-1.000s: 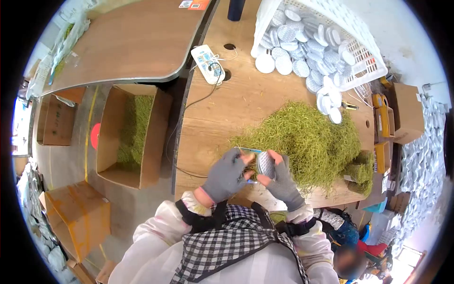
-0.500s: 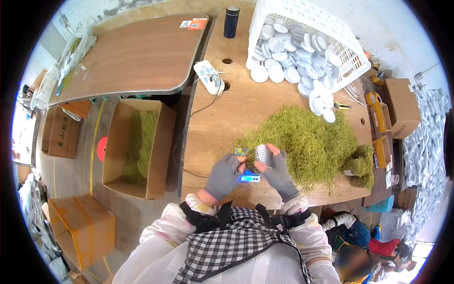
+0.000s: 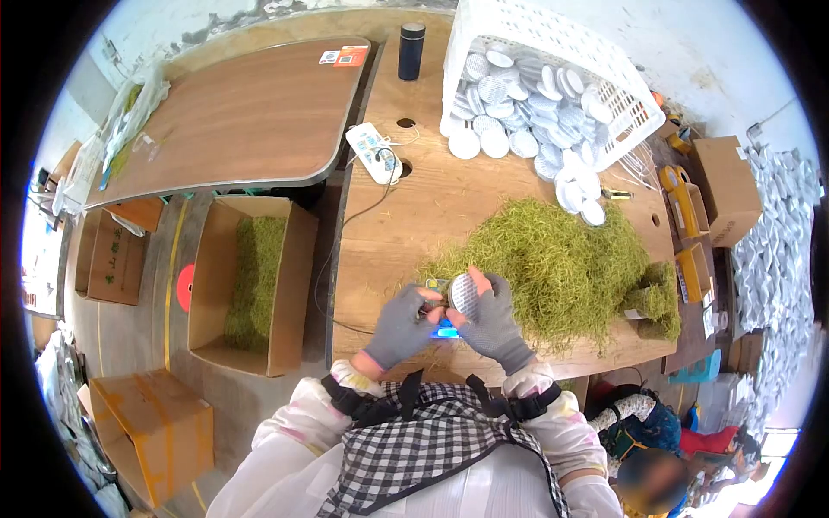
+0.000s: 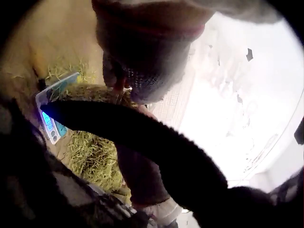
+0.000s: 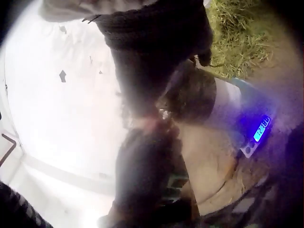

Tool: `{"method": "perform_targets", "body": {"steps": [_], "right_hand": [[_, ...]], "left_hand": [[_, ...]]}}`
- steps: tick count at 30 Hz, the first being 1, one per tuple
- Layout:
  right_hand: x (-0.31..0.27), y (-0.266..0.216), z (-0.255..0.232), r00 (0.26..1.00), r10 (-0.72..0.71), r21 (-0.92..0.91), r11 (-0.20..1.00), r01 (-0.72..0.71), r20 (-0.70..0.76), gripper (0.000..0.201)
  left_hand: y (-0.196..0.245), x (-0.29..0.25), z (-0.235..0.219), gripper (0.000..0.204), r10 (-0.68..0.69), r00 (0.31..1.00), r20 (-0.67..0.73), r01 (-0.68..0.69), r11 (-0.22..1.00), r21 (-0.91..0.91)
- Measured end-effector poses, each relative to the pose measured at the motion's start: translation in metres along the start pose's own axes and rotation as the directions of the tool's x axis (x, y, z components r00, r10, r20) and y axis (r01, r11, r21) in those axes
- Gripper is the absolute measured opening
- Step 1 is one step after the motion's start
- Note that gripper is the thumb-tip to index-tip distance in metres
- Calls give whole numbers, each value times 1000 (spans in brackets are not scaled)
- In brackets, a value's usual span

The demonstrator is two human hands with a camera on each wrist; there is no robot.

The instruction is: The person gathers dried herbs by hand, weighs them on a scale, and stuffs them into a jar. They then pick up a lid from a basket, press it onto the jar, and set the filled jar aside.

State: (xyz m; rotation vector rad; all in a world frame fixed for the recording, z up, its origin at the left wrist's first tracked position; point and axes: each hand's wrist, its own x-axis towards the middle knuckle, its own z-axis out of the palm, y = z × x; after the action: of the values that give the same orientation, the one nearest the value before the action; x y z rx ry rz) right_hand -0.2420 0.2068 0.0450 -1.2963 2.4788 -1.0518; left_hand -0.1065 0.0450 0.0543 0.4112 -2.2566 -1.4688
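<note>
In the head view a round silver disc (image 3: 464, 294) is pinched between the thumb and fingers of my right hand (image 3: 497, 326), in a grey fingerless glove. My left hand (image 3: 402, 328) meets it from the left, fingertips curled at a small container. The right wrist view shows this container (image 5: 192, 95) on its side, dark strands inside and a pale band round it; my right hand (image 5: 152, 57) is above. Fingers partly hide its open end. A small scale (image 4: 53, 130) with a lit blue display lies beside it; my left hand (image 4: 149, 57) is blurred.
A large heap of green dried strands (image 3: 553, 268) covers the table right of my hands, with filled containers (image 3: 654, 302) at its edge. Behind stand a white basket (image 3: 635, 99) of silver discs, a power strip (image 3: 373, 154) and a dark bottle (image 3: 411, 53). Cardboard boxes (image 3: 298, 285) are at left.
The head view has tilted up, showing more of the table's far side. Both hands have moved slightly left, and the left fingers, spread earlier, have drawn together beside the disc.
</note>
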Motion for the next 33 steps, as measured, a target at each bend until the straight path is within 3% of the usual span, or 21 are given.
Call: {"method": "perform_targets", "body": {"steps": [2,5,7,10,14,17,20,22,23,25,31,33], "right_hand": [[4,-11,-3,998,-55,-38,998,53,-33,87],[11,-29,-8,991,-130,-172,977,126,-13,85],[13,-35,-8,980,-185,-330,923,200,77,84],[11,-33,-1,978,-175,-408,889,207,114,82],[19,-36,-3,975,-169,-402,891,213,142,83],[24,-49,-3,976,-82,-462,871,169,204,82],[18,-55,0,978,-26,-511,850,130,206,83],[22,-45,3,977,-54,-499,853,151,204,85],[22,-40,2,977,-64,-503,850,160,203,85],[17,-36,0,973,-131,-458,865,207,192,85],[15,-27,5,980,-100,-405,900,163,171,82],[16,-16,5,985,-107,-395,906,153,136,83]], "left_hand": [[-5,-5,-5,20,-63,998,-10,63,998,-22],[-28,-14,-1,23,-8,1000,-26,9,1000,28],[-32,-17,2,28,-79,996,51,86,985,-149],[-26,-17,1,22,-168,984,64,178,960,-216],[-38,-15,0,27,-118,989,94,129,984,-122],[-36,-13,-2,27,-176,982,71,185,973,-135],[-33,-19,0,28,-252,956,151,285,921,-266],[-32,-10,6,26,-154,986,-62,135,961,-242],[-30,-5,6,26,-147,986,-72,126,962,-243],[-29,-3,5,23,-32,999,-18,32,999,-2],[-35,-1,5,28,-66,996,60,65,998,26],[-39,0,6,29,-46,999,17,45,999,24]]}}
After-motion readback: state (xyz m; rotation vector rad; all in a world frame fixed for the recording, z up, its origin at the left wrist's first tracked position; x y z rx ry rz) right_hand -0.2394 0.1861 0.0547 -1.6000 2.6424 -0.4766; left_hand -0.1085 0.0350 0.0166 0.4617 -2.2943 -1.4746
